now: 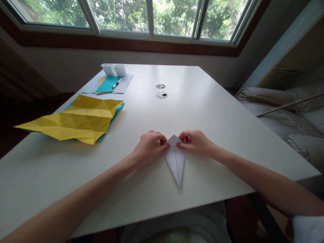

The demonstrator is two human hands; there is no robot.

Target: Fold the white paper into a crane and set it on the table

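- Left hand (152,144): forearm slanting in from the lower left, fingers curled, thumb and fingers pinching the left edge of the white paper (174,162).
- Right hand (196,143): forearm reaching in from the lower right, pinching the right edge, roughly level with the left.
- Paper: folded kite-shaped, between both hands near the worktop's (217,108) front edge, its long point towards the person.

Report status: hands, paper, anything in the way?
Left hand and right hand pinching white paper at opposite sides. Paper folded, kite-shaped. Yellow sheet off left, apart from both, not in the way.
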